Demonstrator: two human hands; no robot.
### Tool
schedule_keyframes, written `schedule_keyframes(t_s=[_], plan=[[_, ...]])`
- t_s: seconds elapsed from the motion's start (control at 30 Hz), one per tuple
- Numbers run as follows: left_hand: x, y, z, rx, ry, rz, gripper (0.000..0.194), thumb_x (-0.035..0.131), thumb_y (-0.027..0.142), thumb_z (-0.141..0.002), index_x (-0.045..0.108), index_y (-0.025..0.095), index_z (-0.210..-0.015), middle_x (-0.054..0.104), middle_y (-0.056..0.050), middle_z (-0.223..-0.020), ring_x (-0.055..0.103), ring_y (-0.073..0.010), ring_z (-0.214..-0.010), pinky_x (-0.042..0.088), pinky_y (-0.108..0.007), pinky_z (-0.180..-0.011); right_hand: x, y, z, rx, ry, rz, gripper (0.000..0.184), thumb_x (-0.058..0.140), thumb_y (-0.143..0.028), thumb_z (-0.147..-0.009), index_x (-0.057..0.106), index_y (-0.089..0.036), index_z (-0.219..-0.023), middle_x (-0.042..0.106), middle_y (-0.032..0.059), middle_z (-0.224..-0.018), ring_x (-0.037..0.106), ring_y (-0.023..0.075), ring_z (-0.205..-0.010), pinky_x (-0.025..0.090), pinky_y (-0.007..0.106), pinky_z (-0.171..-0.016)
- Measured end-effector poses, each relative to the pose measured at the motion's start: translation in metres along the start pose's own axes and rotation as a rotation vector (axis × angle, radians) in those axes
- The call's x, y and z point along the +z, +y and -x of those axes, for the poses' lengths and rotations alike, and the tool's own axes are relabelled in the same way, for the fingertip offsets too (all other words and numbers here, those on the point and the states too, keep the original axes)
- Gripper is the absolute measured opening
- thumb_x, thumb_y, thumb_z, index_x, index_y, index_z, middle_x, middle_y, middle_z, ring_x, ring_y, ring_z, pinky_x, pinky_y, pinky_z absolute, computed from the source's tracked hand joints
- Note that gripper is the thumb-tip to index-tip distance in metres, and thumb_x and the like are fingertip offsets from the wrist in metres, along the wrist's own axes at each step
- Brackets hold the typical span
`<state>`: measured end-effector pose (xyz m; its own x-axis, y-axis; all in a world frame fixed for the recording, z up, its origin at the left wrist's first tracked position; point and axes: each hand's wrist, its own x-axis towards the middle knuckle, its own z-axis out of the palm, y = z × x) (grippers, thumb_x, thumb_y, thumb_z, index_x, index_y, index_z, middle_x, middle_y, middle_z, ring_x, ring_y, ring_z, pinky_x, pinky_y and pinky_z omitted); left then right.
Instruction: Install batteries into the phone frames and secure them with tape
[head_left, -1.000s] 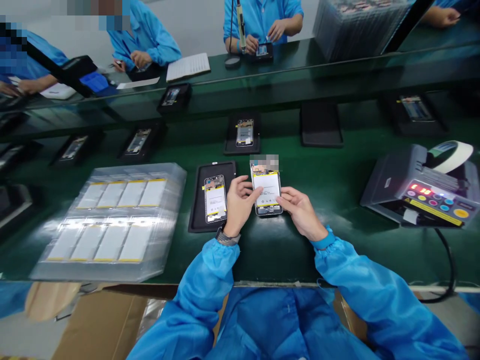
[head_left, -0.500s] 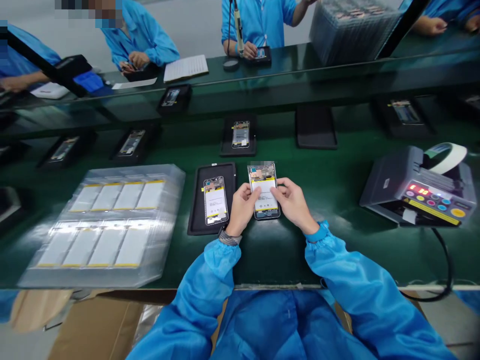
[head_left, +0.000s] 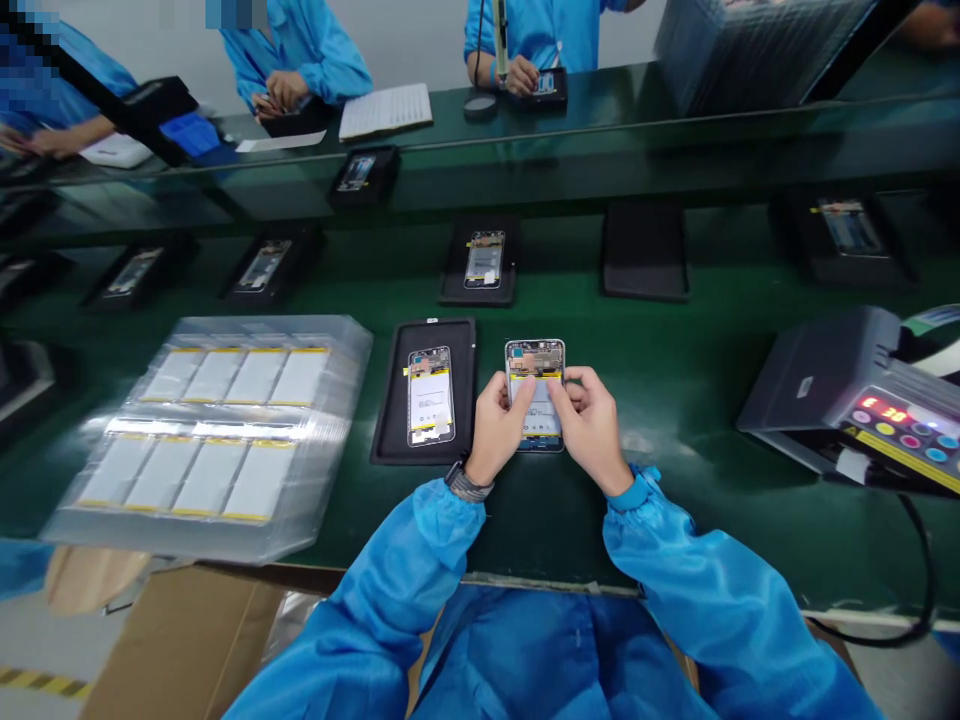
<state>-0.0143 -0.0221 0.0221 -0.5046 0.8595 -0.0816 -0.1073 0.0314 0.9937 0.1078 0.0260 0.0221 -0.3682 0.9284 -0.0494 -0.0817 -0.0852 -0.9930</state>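
An opened phone (head_left: 535,357), with its circuit board at the top and a white battery below, is held between both hands over the green table. My left hand (head_left: 499,425) grips its left edge, thumb lying on the battery. On the opposite edge my right hand (head_left: 592,425) does the same, its thumb also pressed on the battery face. Just left of my hands, a second opened phone (head_left: 431,395) rests in a black tray (head_left: 388,420). Fingers under the held phone are hidden.
A clear plastic tray of white batteries (head_left: 259,478) lies at the left. To the right stands a grey tape dispenser (head_left: 817,385) with lit buttons and a cable. Further back are black trays with phones (head_left: 485,260) and a bare black tray (head_left: 645,250). Co-workers (head_left: 300,60) sit opposite.
The view has shifted, so the dispenser appears further right. The held phone sits slightly right and lower in view, with both thumbs now closer together on the battery.
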Motion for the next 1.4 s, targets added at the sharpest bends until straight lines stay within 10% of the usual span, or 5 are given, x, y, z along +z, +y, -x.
schedule_keyframes(t_s=[0.83,1.07,1.4], plan=[[0.005,-0.003,0.007,0.104,0.107,-0.17,0.037,0.074,0.049,-0.087,0.058,0.017,-0.075,0.056,0.002,-0.069,0.05,-0.0112,-0.063,0.04,-0.023,-0.059,0.004,0.005,0.006,-0.149,0.138,0.288,0.032,0.065,-0.051,-0.095,0.053,-0.023,-0.085,0.059,-0.0026,-0.062,0.049,0.0124,-0.051,0.039,0.025,-0.05],[0.005,0.001,0.005,0.088,0.126,-0.182,0.037,0.078,0.047,-0.083,0.059,0.017,-0.071,0.055,0.003,-0.064,0.048,-0.0106,-0.06,0.037,-0.022,-0.055,0.006,0.001,0.009,-0.091,0.097,0.174,0.029,0.067,-0.047,-0.094,0.06,-0.024,-0.109,0.063,-0.0023,-0.066,0.058,0.0164,-0.055,0.046,0.027,-0.055],[0.009,0.003,0.004,0.007,0.083,-0.136,0.038,0.083,0.047,-0.075,0.062,0.016,-0.068,0.058,0.001,-0.066,0.049,-0.0109,-0.06,0.038,-0.023,-0.055,0.012,-0.002,0.01,-0.09,0.183,0.08,0.024,0.072,-0.042,-0.087,0.055,-0.024,-0.091,0.073,0.0031,-0.083,0.069,0.0203,-0.072,0.054,0.031,-0.064]])
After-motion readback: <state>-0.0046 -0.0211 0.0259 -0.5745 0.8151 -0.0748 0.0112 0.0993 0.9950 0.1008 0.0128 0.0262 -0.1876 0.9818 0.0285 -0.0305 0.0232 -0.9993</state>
